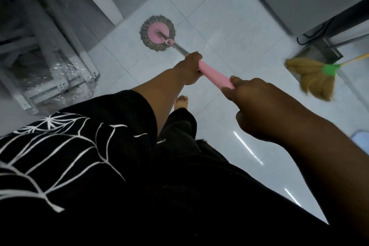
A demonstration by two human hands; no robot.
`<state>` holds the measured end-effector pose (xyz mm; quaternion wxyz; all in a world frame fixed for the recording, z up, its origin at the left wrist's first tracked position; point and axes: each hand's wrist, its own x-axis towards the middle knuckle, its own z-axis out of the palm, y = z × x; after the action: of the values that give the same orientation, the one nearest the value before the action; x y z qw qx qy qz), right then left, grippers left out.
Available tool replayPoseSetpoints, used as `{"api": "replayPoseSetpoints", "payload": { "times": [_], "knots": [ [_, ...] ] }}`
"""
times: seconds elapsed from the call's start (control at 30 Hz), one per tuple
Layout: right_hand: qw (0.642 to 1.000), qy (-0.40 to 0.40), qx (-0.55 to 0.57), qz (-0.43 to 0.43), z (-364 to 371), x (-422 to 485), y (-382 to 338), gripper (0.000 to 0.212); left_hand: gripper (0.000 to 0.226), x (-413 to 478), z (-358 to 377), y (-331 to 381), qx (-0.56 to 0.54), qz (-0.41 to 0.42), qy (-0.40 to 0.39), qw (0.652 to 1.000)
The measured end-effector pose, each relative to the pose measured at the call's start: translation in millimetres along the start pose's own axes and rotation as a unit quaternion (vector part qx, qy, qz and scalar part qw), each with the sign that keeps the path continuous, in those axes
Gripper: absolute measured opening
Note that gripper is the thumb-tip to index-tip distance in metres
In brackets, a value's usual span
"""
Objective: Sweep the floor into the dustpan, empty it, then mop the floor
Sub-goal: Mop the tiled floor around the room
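The mop (pixel 175 46) lay across the middle of the frame, its round head (pixel 157 33) flat on the pale tiled floor (pixel 229 26) in the upper centre and its pole slanting down to the right. Both hands were closed around the pink grip (pixel 214 75): the left hand (pixel 190 70) wrapped the upper end where the bare metal pole began, the right hand (pixel 257 110) clasped the lower end, nearer the camera. The mop looked light, with a stiff thin pole and a soft fringe of grey strands around a pink disc; the head probably swivelled on its joint, so a wide two-handed hold on the sleeve seemed right for steering and pressing it down. The tiles showed glossy streaks of reflected light at lower right and were likely slippery underfoot, and a bare foot (pixel 181 102) stood on them. A straw broom (pixel 313 78) with a green collar lay at the right edge, well apart from the mop. A folded metal frame (pixel 60 70) stood at the left; small marks on it were too blurred to read, and no brand or label could be made out anywhere.
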<state>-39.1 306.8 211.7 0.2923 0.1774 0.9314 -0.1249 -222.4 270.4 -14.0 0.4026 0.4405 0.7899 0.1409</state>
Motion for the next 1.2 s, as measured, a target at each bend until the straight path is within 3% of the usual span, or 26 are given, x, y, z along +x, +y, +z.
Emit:
{"api": "replayPoseSetpoints", "payload": {
  "times": [0.2, 0.57, 0.77, 0.93, 1.2],
  "knots": [
    [0.999, -0.023, 0.007, 0.036, 33.3, -98.3, -4.3, 0.04, 0.045, -55.4, 67.8, 50.4, 0.0, 0.015, -0.04, 0.999],
    [0.998, -0.032, 0.015, 0.059, 66.3, -130.1, -2.0, 0.044, 0.04, -75.8, 99.0, 63.6, 0.01, 0.02, -0.069, 0.997],
    [0.998, -0.026, 0.019, 0.053, 35.8, -87.7, 19.6, 0.045, 0.052, -37.3, 66.4, 55.1, 0.0, 0.032, -0.042, 0.999],
    [0.999, -0.018, 0.029, 0.037, 0.0, -15.2, 20.2, 0.042, 0.047, 11.8, 8.2, 24.7, 0.012, 0.041, -0.046, 0.998],
    [0.998, 0.018, 0.054, 0.017, -62.3, 123.5, 11.0, 0.042, 0.055, 105.7, -104.2, -33.5, 0.003, -0.009, -0.061, 0.998]
  ]
}}
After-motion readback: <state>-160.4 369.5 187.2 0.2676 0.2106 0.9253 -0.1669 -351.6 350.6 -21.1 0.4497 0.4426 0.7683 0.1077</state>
